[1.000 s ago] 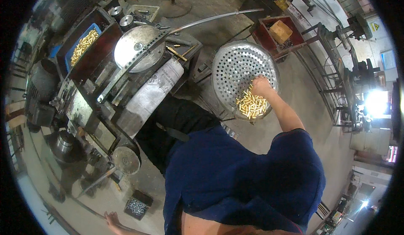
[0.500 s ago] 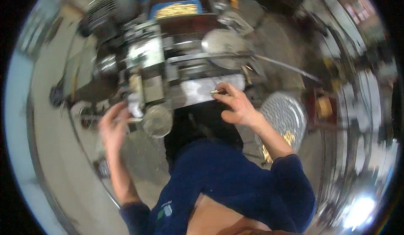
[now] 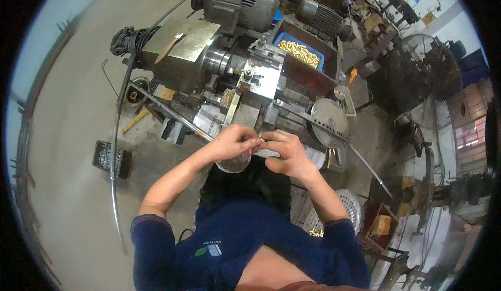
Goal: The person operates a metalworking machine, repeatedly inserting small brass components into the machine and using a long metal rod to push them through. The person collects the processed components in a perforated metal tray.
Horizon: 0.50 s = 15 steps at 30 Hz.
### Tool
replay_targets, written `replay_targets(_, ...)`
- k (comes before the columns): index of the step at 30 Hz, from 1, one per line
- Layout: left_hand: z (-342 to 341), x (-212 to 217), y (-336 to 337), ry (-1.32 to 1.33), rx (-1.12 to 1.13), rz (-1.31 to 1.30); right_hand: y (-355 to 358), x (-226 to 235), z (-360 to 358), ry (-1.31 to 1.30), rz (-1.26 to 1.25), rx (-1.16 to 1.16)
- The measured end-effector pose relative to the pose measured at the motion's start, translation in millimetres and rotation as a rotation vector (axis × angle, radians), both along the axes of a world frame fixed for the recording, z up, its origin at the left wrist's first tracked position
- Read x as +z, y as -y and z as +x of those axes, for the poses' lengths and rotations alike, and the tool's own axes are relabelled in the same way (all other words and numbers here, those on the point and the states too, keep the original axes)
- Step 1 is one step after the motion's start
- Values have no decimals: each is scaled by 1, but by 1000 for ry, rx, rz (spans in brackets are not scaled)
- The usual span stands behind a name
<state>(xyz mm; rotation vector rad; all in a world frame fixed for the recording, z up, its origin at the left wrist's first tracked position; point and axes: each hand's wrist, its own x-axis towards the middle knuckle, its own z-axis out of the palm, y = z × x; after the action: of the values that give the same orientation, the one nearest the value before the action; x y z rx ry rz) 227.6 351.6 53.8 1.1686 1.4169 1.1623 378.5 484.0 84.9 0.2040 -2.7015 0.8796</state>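
Note:
In front of my body my two hands meet over the near side of a lathe-like machine (image 3: 180, 64). The fingertips of my left hand (image 3: 234, 142) are closed in a pinch against a small brass piece (image 3: 262, 141). The thumb and fingers of my right hand (image 3: 288, 153) pinch the same piece from the other side; most of it is hidden by fingers. Just beneath my left hand lies a round grey disc (image 3: 234, 166), partly covered. Beyond the hands is the machine's bright metal tool block (image 3: 265, 79), with the steel spindle (image 3: 216, 61) to its left.
Brass pieces fill a blue tray (image 3: 322, 61) inside a brown metal box (image 3: 326, 84). A brush (image 3: 169, 48) lies on the machine's top. A round plate (image 3: 330, 119) and long lever (image 3: 370, 171) stand right; a perforated metal basket (image 3: 350, 202) sits lower right. A bin (image 3: 124, 165) holds grey bits.
My left hand has come from the machine's left side across to my right hand, and their fingertips now meet at the brass piece. The whole view has turned and is sharper.

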Motion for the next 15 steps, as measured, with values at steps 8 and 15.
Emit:
replay_targets(8,-69,25,67,-474,254,57,-21,27,-70,-54,181,126)
replay_targets(15,-131,33,244,-1395,720,-681,-64,8,-194,256,684,-230)
